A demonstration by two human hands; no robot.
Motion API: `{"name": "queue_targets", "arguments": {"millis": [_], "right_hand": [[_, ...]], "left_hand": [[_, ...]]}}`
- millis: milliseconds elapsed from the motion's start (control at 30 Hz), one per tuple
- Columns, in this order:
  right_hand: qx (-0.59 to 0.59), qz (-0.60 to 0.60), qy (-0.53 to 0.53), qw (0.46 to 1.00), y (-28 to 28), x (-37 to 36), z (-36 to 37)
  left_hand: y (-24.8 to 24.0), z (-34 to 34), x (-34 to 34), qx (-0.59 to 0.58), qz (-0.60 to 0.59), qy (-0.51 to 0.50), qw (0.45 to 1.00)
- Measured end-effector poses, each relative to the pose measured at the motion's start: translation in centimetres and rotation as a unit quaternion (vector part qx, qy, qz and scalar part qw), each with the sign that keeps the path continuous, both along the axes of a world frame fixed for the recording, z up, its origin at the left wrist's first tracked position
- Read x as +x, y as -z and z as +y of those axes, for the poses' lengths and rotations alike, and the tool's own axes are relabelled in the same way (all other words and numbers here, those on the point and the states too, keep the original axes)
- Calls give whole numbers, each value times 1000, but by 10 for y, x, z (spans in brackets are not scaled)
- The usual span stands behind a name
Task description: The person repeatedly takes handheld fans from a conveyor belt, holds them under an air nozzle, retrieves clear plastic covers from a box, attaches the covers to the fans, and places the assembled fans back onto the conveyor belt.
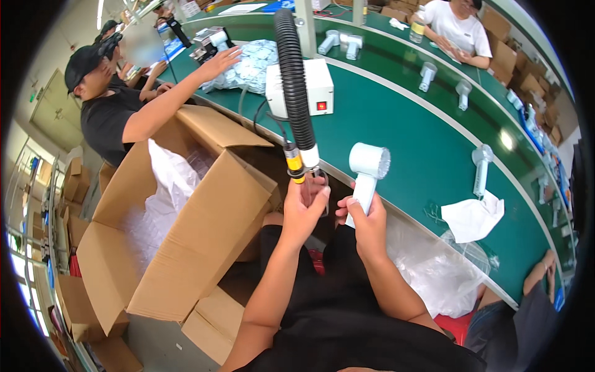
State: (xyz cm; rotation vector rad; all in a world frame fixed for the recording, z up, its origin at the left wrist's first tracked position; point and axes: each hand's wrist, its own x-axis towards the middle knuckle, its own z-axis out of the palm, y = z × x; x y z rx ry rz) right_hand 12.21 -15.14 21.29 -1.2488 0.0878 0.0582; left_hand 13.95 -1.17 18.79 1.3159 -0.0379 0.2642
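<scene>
My right hand (pixel 367 226) is closed around the handle of a pale blue-white handheld fan (pixel 368 162), shaped like a small hair dryer. The fan stands upright, its round head up and its ridged end facing right. To its left, my left hand (pixel 304 208) has its fingers curled at the lower end of a hanging yellow-and-black cylindrical tool (pixel 294 162). What lies between those fingers is partly hidden. Beside that tool hangs a black corrugated hose (pixel 292 74) with a white end, close above my left hand. A thin loop shows by my fingertips.
An open cardboard box (pixel 192 248) with clear plastic stands at my left. On the green bench (pixel 384 102) are a white box (pixel 319 87) with a red switch, a white cloth (pixel 474 217) and another fan (pixel 481 167). More fans lie on the conveyor; co-workers sit around.
</scene>
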Motion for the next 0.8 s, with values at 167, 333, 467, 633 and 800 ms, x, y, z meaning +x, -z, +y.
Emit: {"name": "queue_targets", "arguments": {"millis": [167, 333, 467, 633, 800], "right_hand": [[-17, -5, 45, 999, 4, -14, -25], [74, -15, 48, 996, 27, -30, -29], [77, -101, 13, 992, 46, -34, -17], [79, -103, -51, 990, 44, -37, 0], [77, -117, -40, 989, 30, -27, -2]], "left_hand": [[0, 7, 24, -4, 1, 18, 1000], [22, 17, -16, -158, 65, 47, 984], [50, 31, -58, -421, 132, 88, 893], [63, 39, -76, -413, 89, 118, 899], [59, 43, -82, -372, 68, 164, 911]]}}
